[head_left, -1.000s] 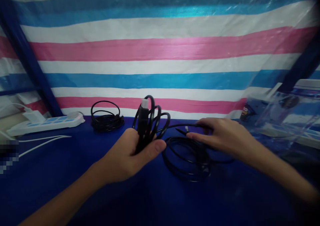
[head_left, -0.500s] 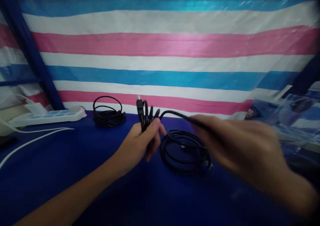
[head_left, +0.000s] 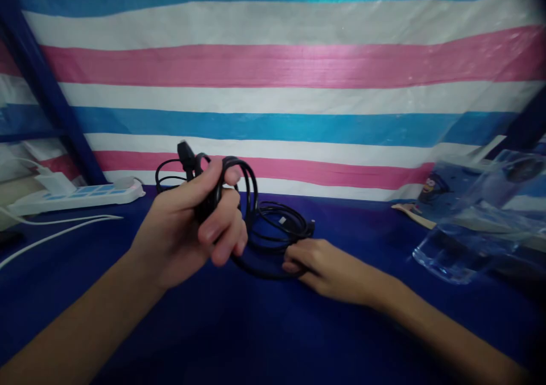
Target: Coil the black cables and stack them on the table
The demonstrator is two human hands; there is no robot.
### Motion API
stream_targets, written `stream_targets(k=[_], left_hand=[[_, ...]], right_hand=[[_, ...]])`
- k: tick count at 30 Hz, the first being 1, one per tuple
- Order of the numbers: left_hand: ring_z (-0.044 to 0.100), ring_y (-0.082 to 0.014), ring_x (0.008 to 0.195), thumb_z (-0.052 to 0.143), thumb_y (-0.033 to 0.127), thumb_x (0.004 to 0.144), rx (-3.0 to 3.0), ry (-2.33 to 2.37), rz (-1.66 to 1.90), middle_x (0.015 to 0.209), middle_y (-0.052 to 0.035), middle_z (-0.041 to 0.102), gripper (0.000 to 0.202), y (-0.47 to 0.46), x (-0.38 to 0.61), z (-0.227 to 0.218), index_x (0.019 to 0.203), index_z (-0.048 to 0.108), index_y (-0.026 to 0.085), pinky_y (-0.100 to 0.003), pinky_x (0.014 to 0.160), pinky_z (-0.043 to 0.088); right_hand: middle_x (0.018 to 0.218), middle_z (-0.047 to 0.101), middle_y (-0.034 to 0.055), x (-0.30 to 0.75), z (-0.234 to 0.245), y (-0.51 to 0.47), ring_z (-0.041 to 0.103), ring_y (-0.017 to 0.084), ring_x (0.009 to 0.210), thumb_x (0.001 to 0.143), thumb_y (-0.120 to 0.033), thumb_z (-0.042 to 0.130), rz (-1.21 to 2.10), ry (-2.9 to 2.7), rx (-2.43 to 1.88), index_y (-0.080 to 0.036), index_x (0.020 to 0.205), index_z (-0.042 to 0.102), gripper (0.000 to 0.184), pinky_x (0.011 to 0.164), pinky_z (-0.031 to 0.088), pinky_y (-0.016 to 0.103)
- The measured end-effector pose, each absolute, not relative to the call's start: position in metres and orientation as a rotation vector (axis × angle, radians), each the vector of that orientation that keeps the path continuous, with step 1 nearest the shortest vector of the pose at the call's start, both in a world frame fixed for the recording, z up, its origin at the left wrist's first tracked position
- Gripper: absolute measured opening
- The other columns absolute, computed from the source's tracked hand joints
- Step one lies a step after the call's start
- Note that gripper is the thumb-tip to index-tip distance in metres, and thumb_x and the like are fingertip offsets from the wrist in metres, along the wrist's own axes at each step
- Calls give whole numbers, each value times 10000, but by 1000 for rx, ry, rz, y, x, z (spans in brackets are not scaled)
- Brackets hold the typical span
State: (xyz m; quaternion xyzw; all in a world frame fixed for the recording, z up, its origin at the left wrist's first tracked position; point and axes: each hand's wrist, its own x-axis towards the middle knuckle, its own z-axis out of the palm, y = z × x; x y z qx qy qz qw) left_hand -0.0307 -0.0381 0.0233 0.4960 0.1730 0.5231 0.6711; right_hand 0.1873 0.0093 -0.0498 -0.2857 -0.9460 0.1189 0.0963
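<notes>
1. Though bunched in loops within the left hand (head_left: 181, 228), trails rightward as one sagging strand of black cable (head_left: 268, 276), running roughly left to right into the right hand (head_left: 318, 264).
2. Clasped by left thumb and fingers around the loops; pinned within curled right fingers, exact pinch hidden.
3. Closer to the right hand, just beyond the knuckles: another black coil (head_left: 296, 236) on the blue table (head_left: 256, 328).
4. On the far-right pouch (head_left: 443, 189), only a cartoon print (head_left: 427, 186); no brand or writing legible anywhere.
</notes>
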Motion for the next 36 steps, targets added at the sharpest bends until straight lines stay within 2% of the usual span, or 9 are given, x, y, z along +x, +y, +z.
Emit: stream_targets(k=[2,6,15,18,20,24,27,32,36], left_hand=[[485,-85,332,274,288,950,1189,318,1015,377,66,357,356,-43,-33,23,780,566,177,-209,487,471],[303,-44,275,347,335,928,1151,158,836,378,88,278,298,-47,-35,16,794,570,190,-166,441,422],[209,-44,265,244,313,951,1098,272,953,379,92,225,383,-31,-36,17,738,534,181,-149,375,352],[153,-38,265,318,290,933,1200,413,1008,360,99,180,337,-29,-39,18,684,519,184,-158,375,318],[168,-38,280,421,326,895,1356,500,934,342,96,200,309,-34,-41,17,632,503,186,-176,389,305],[308,-64,402,532,445,816,1657,746,585,514,40,407,271,-53,-34,15,696,538,201,-193,372,244],[362,-86,492,538,354,821,1943,808,431,601,20,442,187,-63,-23,12,726,562,196,-194,412,278],[303,-88,461,488,302,852,2102,821,551,533,36,375,233,-61,-13,4,659,569,199,-206,406,241],[344,-99,452,605,245,771,1977,810,816,480,47,366,159,-60,-12,0,622,567,202,-214,416,244]], right_hand=[[761,565,26,199,-50,21,498,121,703,858,-167,456,245,-2781,-901,-154,761,521,118,664,379,256],[749,564,37,213,-49,34,489,137,730,904,-245,418,99,-2800,-953,-152,724,514,224,714,359,288],[502,503,20,221,-13,14,421,156,606,891,-367,414,-178,-2857,-1116,-167,516,482,431,683,308,335],[557,571,14,224,-3,-5,482,173,619,801,-476,533,-6,-2978,-1234,-195,598,583,350,638,310,317],[649,625,20,229,-2,-11,527,182,616,810,-540,491,143,-3032,-1387,-228,720,643,358,582,303,298],[667,611,78,238,-6,0,526,175,549,902,-439,352,-48,-2903,-1707,-181,715,638,428,504,255,286],[661,603,78,235,-10,11,530,157,556,924,-443,290,155,-2757,-1642,-161,726,606,468,509,302,280],[768,620,54,219,-21,5,558,162,630,794,-533,520,477,-2802,-1391,-175,864,606,375,526,357,256],[613,564,10,214,-20,-4,483,116,517,770,-389,557,612,-2910,-1400,-165,683,570,241,465,306,233]])
